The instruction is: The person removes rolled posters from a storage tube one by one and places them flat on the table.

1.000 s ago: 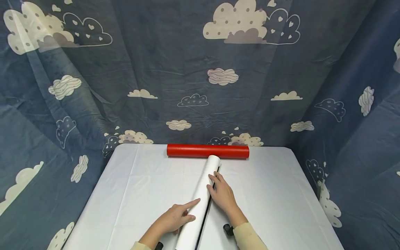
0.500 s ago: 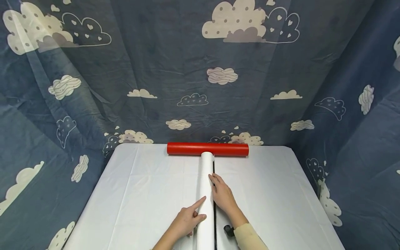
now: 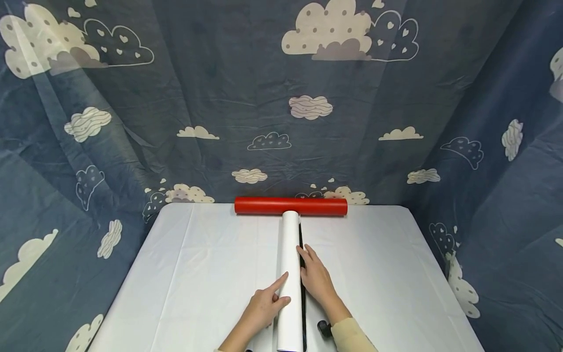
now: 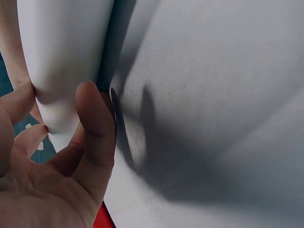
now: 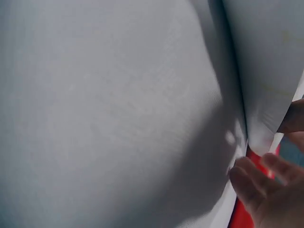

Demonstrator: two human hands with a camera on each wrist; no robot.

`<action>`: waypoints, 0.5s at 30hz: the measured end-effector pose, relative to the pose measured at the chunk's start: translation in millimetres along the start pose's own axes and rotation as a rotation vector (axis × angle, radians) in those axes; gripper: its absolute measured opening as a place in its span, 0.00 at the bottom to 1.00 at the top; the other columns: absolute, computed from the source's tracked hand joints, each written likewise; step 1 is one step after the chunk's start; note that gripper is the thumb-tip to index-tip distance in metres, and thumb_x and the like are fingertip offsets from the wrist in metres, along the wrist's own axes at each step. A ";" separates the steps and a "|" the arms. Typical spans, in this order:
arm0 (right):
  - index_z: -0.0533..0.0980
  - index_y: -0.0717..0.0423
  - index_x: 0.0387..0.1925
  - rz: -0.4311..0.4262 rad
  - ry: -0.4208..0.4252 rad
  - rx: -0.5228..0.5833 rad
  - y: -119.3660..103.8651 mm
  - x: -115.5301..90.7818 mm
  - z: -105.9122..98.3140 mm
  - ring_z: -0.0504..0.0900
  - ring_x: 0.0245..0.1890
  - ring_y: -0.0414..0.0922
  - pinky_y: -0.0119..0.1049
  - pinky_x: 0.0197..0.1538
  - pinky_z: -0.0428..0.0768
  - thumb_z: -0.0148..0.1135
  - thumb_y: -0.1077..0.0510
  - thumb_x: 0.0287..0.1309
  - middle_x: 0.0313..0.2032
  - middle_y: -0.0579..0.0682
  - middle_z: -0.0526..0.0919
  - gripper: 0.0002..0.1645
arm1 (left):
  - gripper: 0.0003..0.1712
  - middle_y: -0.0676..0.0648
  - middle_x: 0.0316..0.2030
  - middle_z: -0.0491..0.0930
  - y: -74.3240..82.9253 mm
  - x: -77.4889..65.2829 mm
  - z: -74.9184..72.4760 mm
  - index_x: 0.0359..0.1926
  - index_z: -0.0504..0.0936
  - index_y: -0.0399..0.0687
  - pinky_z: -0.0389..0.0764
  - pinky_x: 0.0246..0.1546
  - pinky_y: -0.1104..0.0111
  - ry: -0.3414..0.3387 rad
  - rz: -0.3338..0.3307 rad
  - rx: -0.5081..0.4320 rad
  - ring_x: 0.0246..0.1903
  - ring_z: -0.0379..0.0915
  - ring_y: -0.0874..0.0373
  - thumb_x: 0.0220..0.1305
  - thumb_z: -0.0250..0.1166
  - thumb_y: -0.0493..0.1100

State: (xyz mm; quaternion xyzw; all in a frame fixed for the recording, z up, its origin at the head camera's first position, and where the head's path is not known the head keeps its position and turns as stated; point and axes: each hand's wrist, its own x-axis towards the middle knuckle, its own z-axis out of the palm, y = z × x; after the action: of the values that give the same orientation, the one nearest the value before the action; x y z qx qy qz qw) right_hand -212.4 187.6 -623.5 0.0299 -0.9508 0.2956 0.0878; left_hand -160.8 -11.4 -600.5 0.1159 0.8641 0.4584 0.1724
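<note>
A long white roll (image 3: 290,244) lies lengthwise on the white table, with a black strip (image 3: 303,313) along its right side. My left hand (image 3: 261,308) holds the roll from the left, index finger and thumb on its upper side. Its other fingers are partly hidden. In the left wrist view, fingers (image 4: 95,123) show close against the roll (image 4: 66,47). My right hand (image 3: 317,278) grips the right side of the roll a little farther away, fingertips at its upper edge. The right wrist view catches its bent fingers (image 5: 244,183) by the roll's surface (image 5: 270,61).
Across the back of the table (image 3: 211,274) lies a red roll (image 3: 272,206), right by the white roll's far end. A small black object (image 3: 324,329) sits beside the right sleeve. Dark blue cloth (image 3: 246,73) with cloud prints hangs behind and at both sides.
The white roll has swung from slanted to nearly straight, its far end going left. My left hand has moved right with it. The black strip shows wider beside my right hand.
</note>
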 end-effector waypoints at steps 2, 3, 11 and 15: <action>0.75 0.54 0.72 0.021 0.026 -0.022 1.1 2.3 0.3 0.87 0.53 0.55 0.51 0.52 0.87 0.69 0.65 0.65 0.61 0.59 0.83 0.34 | 0.37 0.55 0.20 0.77 0.6 3.7 -0.1 0.80 0.68 0.66 0.74 0.12 0.72 0.014 0.006 0.010 0.10 0.69 0.65 0.74 0.67 0.57; 0.76 0.55 0.71 0.032 0.031 -0.028 1.5 3.3 0.4 0.87 0.46 0.52 0.48 0.47 0.87 0.70 0.64 0.65 0.54 0.57 0.85 0.32 | 0.37 0.55 0.20 0.77 1.1 5.2 -0.2 0.80 0.68 0.66 0.74 0.13 0.72 0.021 0.011 0.023 0.11 0.69 0.65 0.74 0.67 0.57; 0.72 0.57 0.74 0.120 -0.050 0.038 2.1 5.5 1.0 0.68 0.14 0.39 0.32 0.20 0.68 0.63 0.61 0.70 0.17 0.45 0.75 0.33 | 0.38 0.49 0.38 0.76 7.6 11.0 -0.8 0.77 0.73 0.63 0.71 0.24 0.69 0.091 0.056 0.218 0.25 0.67 0.62 0.68 0.71 0.59; 0.70 0.56 0.76 0.115 -0.069 0.012 1.3 5.3 1.5 0.67 0.12 0.41 0.33 0.18 0.65 0.63 0.61 0.71 0.13 0.47 0.73 0.34 | 0.38 0.41 0.64 0.74 12.3 14.9 -3.4 0.76 0.74 0.66 0.76 0.26 0.70 0.118 0.158 0.366 0.27 0.75 0.61 0.67 0.74 0.51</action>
State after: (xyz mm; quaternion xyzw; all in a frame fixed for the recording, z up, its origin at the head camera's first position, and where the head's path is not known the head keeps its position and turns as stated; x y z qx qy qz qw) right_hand -218.0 187.8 -624.5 -0.0139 -0.9517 0.3044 0.0378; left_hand -175.3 -1.7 -591.3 0.1856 0.9298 0.3120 0.0612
